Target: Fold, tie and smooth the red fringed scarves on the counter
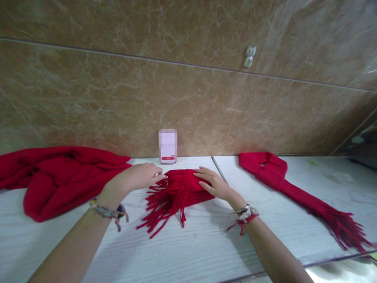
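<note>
Brown marbled wall (118, 98) fills the upper half of my view, crossed by a pale seam. Below it stretches the white, wood-grained counter (188, 243). On its left side I see a loose red heap (70, 177) of cloth; well apart on the right lies a long red scarf (303, 199), looped at its far end, fringed at the near one. Between them, in front of me, sits the fringed red bundle (184, 184), its tassels fanned toward the left. My right hand (216, 184) rests on the bundle's right end, fingers extended and slightly apart, gripping nothing I can see. My left hand (141, 175) reaches to its far left edge with fingers lightly bent; I cannot tell whether they pinch any cloth. Behind the bundle, a phone (168, 145) leans upright against the wall. I wear bracelets (107, 211) on both wrists. Smallest is a white cat figure (249, 57) on the wall.
</note>
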A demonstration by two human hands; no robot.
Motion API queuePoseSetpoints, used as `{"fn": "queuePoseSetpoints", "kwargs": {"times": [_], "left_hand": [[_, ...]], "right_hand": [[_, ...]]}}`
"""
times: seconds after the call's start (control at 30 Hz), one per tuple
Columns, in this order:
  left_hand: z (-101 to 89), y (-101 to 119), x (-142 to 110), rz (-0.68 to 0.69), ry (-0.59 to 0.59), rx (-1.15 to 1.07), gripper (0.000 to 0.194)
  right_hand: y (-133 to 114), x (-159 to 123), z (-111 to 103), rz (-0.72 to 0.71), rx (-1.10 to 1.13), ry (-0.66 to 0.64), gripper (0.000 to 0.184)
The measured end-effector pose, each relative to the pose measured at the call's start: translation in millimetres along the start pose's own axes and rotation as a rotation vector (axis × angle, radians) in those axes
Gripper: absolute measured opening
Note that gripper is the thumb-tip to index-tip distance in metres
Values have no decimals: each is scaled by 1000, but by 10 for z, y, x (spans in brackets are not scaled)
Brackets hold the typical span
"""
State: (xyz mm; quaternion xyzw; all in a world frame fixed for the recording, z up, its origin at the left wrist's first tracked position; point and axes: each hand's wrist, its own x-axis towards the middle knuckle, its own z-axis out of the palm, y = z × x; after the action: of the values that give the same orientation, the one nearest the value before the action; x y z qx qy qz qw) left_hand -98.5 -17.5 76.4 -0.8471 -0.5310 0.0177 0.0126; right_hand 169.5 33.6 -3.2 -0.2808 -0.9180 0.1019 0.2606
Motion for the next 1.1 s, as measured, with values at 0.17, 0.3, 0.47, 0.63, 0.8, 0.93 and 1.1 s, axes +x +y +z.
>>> {"fn": "queuePoseSetpoints", "kwargs": {"times": [0.17,0.3,0.47,0.63,0.8,0.93,1.1], "left_hand": [[117,460,108,176,276,-39,23],[277,692,172,309,246,-47,18],[230,599,156,247,148,46,22],[132,630,100,211,163,41,17],[358,860,159,126,358,11,29],[550,920,226,1,360,34,21],[497,902,199,0,300,65,26]], "right_hand": [[-9,-2,2,-5,-4,15,36],[-4,-8,8,-5,-6,24,36],[-10,-10,2,-12,-10,19,36],[-1,-8,11,-16,-5,29,35],[15,-8,35,-21,-8,55,35],[7,-10,31,-8,-17,51,35],[3,-12,30,1,-11,43,36]]}}
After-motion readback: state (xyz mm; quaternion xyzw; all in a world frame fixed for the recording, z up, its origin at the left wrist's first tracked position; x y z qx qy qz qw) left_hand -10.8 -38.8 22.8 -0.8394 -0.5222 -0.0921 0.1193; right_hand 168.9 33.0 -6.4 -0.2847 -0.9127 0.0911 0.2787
